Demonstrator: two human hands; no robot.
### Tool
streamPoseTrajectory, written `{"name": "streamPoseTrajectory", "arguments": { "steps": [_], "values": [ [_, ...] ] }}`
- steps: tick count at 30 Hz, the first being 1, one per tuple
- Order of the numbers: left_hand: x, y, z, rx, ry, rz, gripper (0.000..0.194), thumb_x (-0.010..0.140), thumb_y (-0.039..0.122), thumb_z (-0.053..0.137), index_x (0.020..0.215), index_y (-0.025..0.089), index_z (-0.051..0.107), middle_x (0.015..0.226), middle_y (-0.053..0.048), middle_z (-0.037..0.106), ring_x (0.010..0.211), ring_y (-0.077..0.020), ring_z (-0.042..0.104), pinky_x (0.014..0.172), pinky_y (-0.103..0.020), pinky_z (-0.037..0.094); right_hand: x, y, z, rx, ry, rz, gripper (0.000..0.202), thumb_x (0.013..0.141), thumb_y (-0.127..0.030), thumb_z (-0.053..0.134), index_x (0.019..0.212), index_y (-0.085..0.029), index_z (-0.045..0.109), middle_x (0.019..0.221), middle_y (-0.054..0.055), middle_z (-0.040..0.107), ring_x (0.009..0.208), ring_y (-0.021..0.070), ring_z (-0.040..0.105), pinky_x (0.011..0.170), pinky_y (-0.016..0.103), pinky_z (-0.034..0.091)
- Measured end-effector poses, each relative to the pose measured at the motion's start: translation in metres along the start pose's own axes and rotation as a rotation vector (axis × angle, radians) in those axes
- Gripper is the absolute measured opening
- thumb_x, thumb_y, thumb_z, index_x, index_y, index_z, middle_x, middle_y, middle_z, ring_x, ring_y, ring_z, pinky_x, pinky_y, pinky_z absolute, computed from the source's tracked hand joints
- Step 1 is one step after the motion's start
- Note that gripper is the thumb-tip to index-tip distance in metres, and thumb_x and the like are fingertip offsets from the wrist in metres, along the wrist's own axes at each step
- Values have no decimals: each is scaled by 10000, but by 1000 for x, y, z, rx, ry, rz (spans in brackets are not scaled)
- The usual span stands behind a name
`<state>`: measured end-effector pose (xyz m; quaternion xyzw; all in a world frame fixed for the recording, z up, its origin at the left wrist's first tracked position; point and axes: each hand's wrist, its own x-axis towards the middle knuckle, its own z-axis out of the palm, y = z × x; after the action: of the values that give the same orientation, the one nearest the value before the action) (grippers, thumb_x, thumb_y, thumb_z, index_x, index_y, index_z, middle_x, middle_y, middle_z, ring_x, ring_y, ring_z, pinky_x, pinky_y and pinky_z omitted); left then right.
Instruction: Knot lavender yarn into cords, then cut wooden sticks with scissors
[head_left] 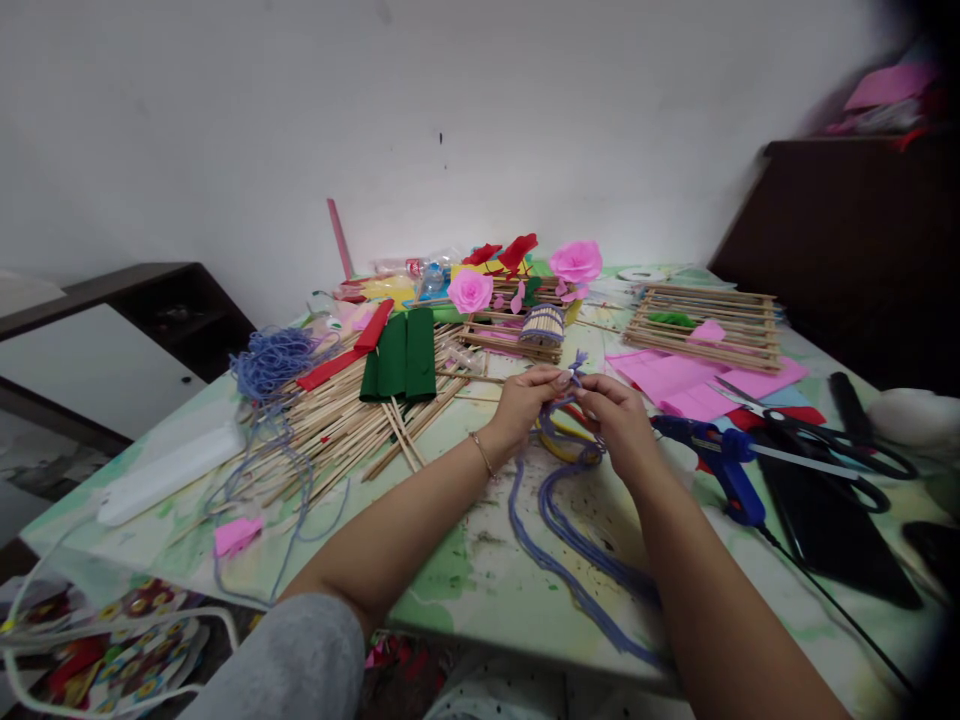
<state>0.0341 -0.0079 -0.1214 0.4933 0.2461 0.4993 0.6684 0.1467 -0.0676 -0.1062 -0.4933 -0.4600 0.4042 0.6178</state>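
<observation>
Close together over the middle of the table, my left hand [526, 402] and my right hand [616, 418] both pinch a bundle of blue-purple yarn [559, 500]. A short knotted tuft pokes up above my fingertips. From my hands the long strands hang down and curve across the tabletop toward my right forearm. Beneath my hands lies a yellow ring-shaped thing [559, 440], partly covered by the yarn and fingers. Both hands have their fingers closed on the yarn.
Left: thin wooden sticks [330, 430], green crepe paper [405, 355], tangled yarn [274, 362], a white power strip [172, 475]. Behind: pink paper flowers [471, 291] and a stick frame [705, 325]. Right: a blue glue gun [712, 455], scissors [817, 435], a black tablet-like slab [840, 530].
</observation>
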Motion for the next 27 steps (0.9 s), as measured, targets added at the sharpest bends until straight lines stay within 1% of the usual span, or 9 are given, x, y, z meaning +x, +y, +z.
{"name": "streamPoseTrajectory", "arguments": {
  "steps": [2,4,10,14,17,21,23,24,27],
  "values": [
    [0,2,0,17,-12,-27,252,550,356,820,666,149,737,669,11,595,563,-57,448,556,-222,344,-1,-3,-3,34,-35,28,72,578,-265,546,565,-195,532,476,-46,404,456,93,317,438,225,243],
    [-1,2,2,14,-20,-49,289,552,390,819,667,142,729,622,18,583,518,-44,408,523,-220,311,-2,-6,-5,57,-92,47,97,550,-272,471,488,-197,479,456,-20,392,430,99,283,412,239,197],
    [-3,0,6,-84,-14,-95,355,482,410,846,656,133,706,614,11,626,589,-71,500,620,-225,390,-5,-11,-7,323,-334,124,170,552,-292,384,398,-225,414,414,40,368,404,147,299,425,306,250],
    [-3,-1,7,-33,-26,-49,400,558,437,808,793,130,707,683,-6,649,648,-95,537,662,-243,409,-4,-11,-8,374,-333,95,193,573,-310,380,395,-243,416,403,49,352,411,176,320,426,327,270],
    [-3,-1,7,43,-41,62,416,629,438,771,899,156,628,691,10,620,624,-92,537,603,-228,402,-3,-12,-10,345,-270,65,226,603,-330,373,389,-258,383,400,40,323,399,175,301,428,342,288],
    [-7,1,8,129,-124,268,261,741,364,682,847,196,513,724,32,548,515,-58,486,531,-213,394,-3,-14,-12,345,-226,19,244,607,-337,373,376,-257,385,375,40,315,405,179,317,445,343,302],
    [-10,5,7,287,-192,356,82,780,250,603,768,186,553,795,-8,556,572,-79,516,567,-233,426,-3,-14,-13,321,-213,-13,247,612,-343,367,380,-260,381,368,40,313,420,187,335,455,348,315],
    [-12,7,7,381,-211,403,61,777,186,562,719,181,578,828,-29,561,632,-101,540,599,-245,442,-2,-14,-13,296,-206,-33,250,618,-347,363,383,-262,374,369,38,311,426,190,342,462,355,324],
    [-16,10,6,604,-192,546,221,727,57,475,681,184,650,904,-64,581,843,-163,573,746,-286,468,-2,-11,-15,190,-184,-110,244,627,-354,358,402,-261,373,391,45,351,442,194,364,490,370,340]
  ]
}}
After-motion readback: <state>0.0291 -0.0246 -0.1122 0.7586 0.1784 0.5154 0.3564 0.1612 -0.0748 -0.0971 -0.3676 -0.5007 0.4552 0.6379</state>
